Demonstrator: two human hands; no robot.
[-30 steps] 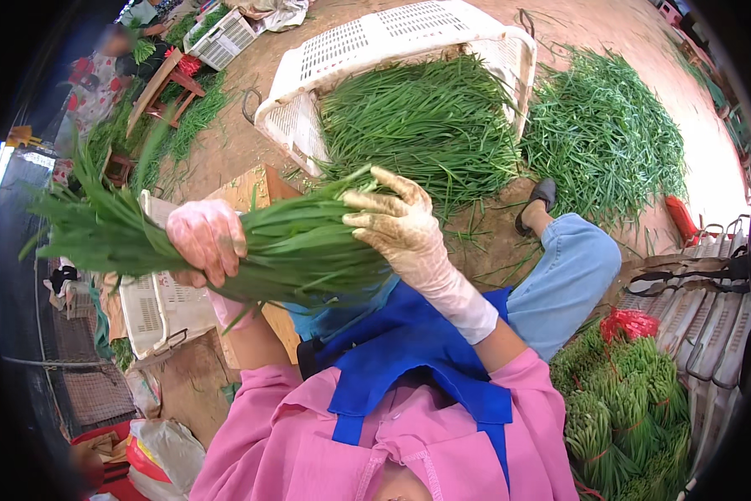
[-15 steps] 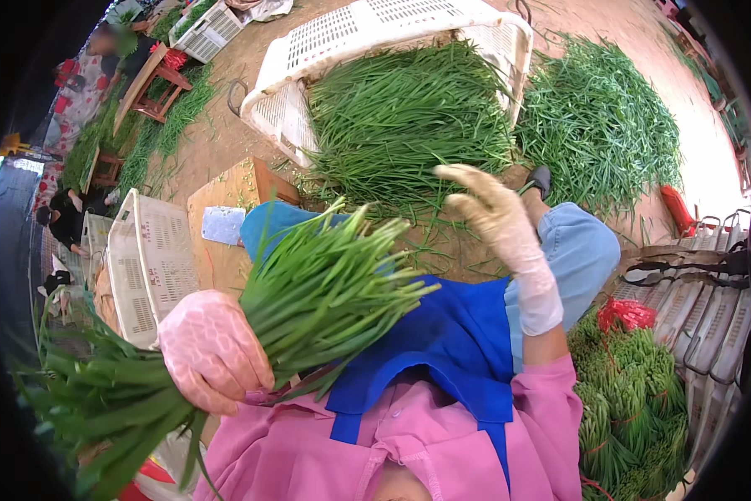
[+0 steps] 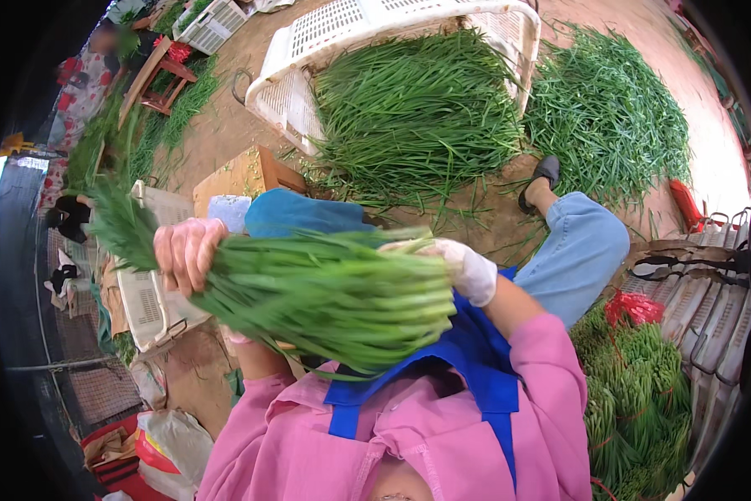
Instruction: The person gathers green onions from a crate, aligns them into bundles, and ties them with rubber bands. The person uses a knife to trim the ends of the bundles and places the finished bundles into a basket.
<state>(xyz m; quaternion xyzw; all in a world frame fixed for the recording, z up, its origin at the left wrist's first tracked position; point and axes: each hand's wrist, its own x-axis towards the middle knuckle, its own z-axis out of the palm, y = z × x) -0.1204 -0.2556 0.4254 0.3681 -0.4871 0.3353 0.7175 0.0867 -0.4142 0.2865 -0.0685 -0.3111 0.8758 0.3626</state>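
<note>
A thick bunch of garlic chives (image 3: 325, 292) lies sideways in front of my chest, blurred by motion. My left hand (image 3: 190, 255), in a thin pale glove, is closed around its leafy part. At the pale stem ends, my right hand (image 3: 467, 269) in a whitish glove grips the bunch from the far side; its fingers are partly hidden. Beyond my knees, a large heap of loose chives (image 3: 417, 117) spills from a tipped white plastic crate (image 3: 325, 37). Another loose pile (image 3: 609, 125) lies on the ground to its right.
Tied green bundles (image 3: 634, 392) with a red tie clump (image 3: 634, 309) lie at right, beside stacked pale crates (image 3: 709, 334). On the left are a wooden box (image 3: 237, 174), a white crate (image 3: 146, 296) and plastic bags (image 3: 171, 451). A person (image 3: 121, 46) is far left.
The bunch has swung up and right, now lying level across my front. My right hand has come down from above my knee to the stem ends. My left hand has risen with the bunch.
</note>
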